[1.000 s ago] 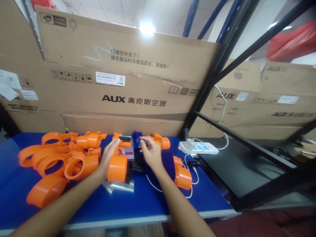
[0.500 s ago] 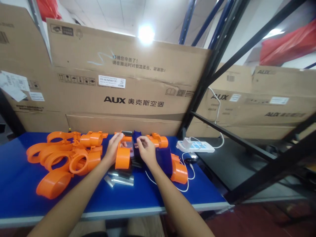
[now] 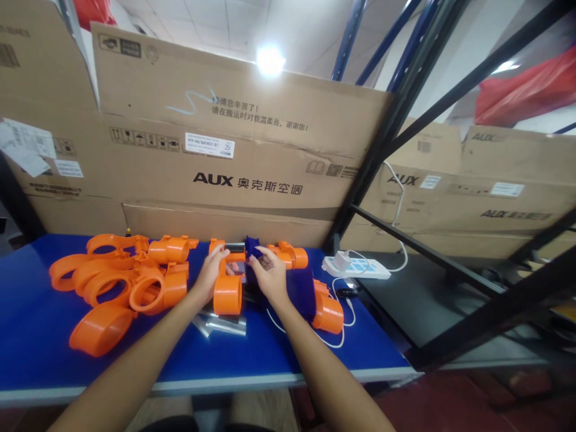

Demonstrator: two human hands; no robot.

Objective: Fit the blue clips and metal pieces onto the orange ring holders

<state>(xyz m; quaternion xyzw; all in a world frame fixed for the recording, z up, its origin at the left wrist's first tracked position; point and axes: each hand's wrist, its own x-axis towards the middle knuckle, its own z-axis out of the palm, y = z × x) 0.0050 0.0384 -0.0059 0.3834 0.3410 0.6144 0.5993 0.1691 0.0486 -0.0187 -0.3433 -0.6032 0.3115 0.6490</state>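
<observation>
My left hand (image 3: 210,273) is closed around the side of an orange plastic ring-shaped part (image 3: 227,295), holding it above the table. Just to its right, my right hand (image 3: 269,275) has its thumb and fingers drawn together at a dark blue piece (image 3: 253,245). What lies in that pinch is too small to make out. Several flat silvery metal strips (image 3: 227,325) lie under the held part. On the left is a pile of similar orange parts (image 3: 101,330). A dark blue container (image 3: 300,291) stands beside my right wrist, partly covered by it.
More orange parts (image 3: 327,315) lie right of the container. A white power strip (image 3: 360,267) with a plugged-in charger and a looping white cable (image 3: 335,346) occupies the right side. Cardboard boxes (image 3: 234,204) stand behind the blue table (image 3: 180,366), and a black rack post (image 3: 378,162) rises at right.
The held orange part has shifted slightly down and right with my left hand. My right fingers have moved from beside a dark-edged piece to the dark blue piece. The camera view has shifted slightly.
</observation>
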